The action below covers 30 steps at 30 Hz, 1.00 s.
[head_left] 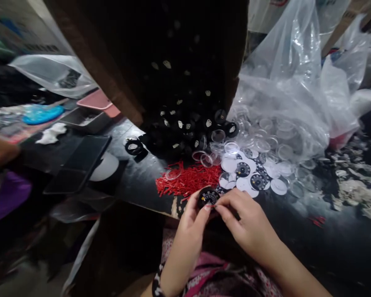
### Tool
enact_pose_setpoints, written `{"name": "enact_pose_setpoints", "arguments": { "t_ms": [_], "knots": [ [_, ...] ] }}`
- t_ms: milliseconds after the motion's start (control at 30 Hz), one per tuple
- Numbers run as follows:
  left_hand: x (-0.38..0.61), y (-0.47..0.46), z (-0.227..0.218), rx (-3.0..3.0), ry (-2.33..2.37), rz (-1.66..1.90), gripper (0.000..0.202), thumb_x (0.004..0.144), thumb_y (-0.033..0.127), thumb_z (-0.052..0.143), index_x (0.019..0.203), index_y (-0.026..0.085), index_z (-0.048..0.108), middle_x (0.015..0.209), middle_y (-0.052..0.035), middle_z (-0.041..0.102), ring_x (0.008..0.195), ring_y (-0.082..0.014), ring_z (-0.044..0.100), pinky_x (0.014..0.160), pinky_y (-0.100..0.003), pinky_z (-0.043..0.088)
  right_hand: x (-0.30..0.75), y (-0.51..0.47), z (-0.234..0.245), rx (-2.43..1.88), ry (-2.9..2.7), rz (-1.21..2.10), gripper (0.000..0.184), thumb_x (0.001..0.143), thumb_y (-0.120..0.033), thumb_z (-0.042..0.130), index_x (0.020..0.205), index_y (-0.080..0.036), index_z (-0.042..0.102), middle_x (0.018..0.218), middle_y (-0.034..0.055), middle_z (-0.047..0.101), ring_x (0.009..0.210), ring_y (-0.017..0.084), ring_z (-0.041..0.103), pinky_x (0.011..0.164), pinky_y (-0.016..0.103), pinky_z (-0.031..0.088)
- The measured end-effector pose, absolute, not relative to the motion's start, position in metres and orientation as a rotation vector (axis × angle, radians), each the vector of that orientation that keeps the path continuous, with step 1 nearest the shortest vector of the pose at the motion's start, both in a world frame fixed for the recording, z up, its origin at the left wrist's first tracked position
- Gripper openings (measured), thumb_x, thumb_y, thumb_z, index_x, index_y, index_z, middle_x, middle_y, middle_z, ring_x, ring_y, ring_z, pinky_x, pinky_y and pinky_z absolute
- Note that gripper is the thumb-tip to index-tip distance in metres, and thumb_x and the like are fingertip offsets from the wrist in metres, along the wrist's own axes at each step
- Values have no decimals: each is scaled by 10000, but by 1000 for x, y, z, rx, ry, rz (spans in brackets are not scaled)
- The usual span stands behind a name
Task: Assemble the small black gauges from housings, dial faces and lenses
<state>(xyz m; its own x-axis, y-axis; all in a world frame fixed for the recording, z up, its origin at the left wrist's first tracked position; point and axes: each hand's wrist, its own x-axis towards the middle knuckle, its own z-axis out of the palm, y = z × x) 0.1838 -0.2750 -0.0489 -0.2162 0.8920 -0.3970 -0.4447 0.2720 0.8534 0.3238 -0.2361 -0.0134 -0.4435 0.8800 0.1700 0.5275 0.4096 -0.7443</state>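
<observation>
Bare forearms end in a left hand [190, 225] and right hand [250, 225]; pink patterned clothing [210, 272] covers the lap.

One head-worn camera looks forward and down, close over the dark table [136, 177] before the wearer.

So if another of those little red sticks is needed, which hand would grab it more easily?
Probably the left hand. It sits at the near edge of the red sticks, though it also grips the round black dial. The right hand lies farther off, its fingertips pinching at the dial's rim.
</observation>
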Motion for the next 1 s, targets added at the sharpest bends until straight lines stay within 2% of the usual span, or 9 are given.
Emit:
{"name": "enact_pose_setpoints", "arguments": {
  "t_ms": [267, 400, 600, 767, 1000],
  "knots": [
    [193, -279, -44, 725, 1294, 1213, 286, 880, 345, 599, 1159, 284, 591, 1188, -6, 666, 1170, -190, 592, 998, -279, 468, 328, -237, -7, -1294, -2231, 791, 110, 928, -132, 525, 857, -197, 580, 861, 25, 623, 798, 192, 559, 745, 331, 374],
    [189, -280, -40, 824, 1314, 1214, 234, 882, 324, 593, 1110, 277, 590, 1133, 4, 684, 1116, -171, 619, 944, -246, 493, 328, -238, -7, -1284, -2186, 840, 128, 925, -122, 528, 824, -195, 558, 833, 13, 611, 769, 181, 544, 733, 323, 365],
    [188, -282, -36, 907, 1436, 1239, 172, 840, 263, 611, 1010, 250, 629, 1004, -3, 709, 955, -179, 674, 860, -258, 529, 327, -245, -6, -1299, -2151, 870, 183, 905, -107, 549, 750, -199, 516, 772, -4, 600, 726, 169, 532, 697, 302, 352],
    [185, -286, -36, 962, 1524, 1253, 206, 810, 238, 628, 1014, 251, 661, 1027, -12, 719, 990, -210, 675, 901, -295, 516, 320, -253, -7, -1335, -2116, 838, 212, 909, -125, 522, 719, -206, 477, 741, -2, 602, 681, 167, 514, 661, 293, 346],
    [176, -284, -44, 758, 1407, 1170, 284, 803, 345, 670, 1074, 262, 687, 1130, -41, 717, 1091, -264, 651, 979, -379, 498, 321, -245, -12, -1355, -2052, 937, 262, 838, -140, 574, 616, -204, 449, 629, -32, 549, 594, 130, 500, 567, 249, 345]
  ]
}}
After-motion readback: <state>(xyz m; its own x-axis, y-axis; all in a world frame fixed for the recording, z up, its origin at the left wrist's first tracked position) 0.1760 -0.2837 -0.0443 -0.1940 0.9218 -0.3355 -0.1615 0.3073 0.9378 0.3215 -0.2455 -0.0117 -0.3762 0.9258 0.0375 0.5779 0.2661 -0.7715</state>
